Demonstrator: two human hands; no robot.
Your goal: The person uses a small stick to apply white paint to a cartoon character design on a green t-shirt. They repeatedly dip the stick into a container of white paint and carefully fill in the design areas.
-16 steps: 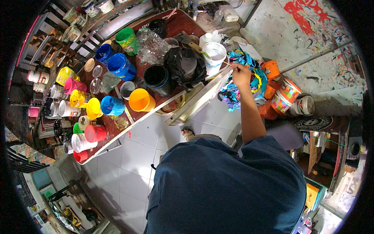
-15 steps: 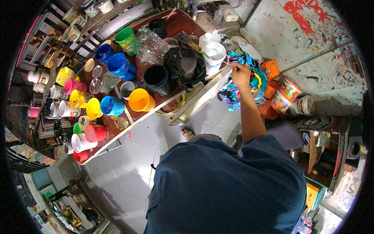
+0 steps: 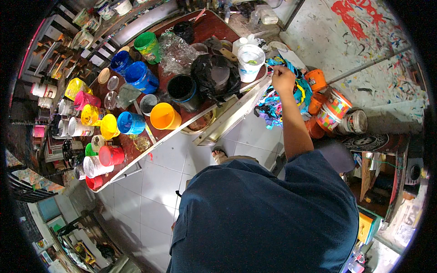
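Observation:
My right hand (image 3: 282, 79) is closed on a thin pale stick (image 3: 269, 67) at the rim of a white bucket (image 3: 248, 73), beside the table's right end. A small green patch shows inside the bucket, probably on the stick. A black plastic bag (image 3: 208, 77) lies left of the bucket. Under and beside my hand is a heap of turquoise, blue and yellow scraps (image 3: 300, 102). My left hand is not in view.
A dark red table (image 3: 216, 25) holds several coloured paint pots (image 3: 164, 118). A pale board (image 3: 227, 118) slants along its near edge. Several orange and white buckets (image 3: 332, 109) stand at the right. Shelves (image 3: 68, 59) with containers line the left; a cabinet (image 3: 378, 182) is at the right.
My right hand has moved slightly up and away from me. The green end of the stick has shifted rightward, now appearing inside the white bucket.

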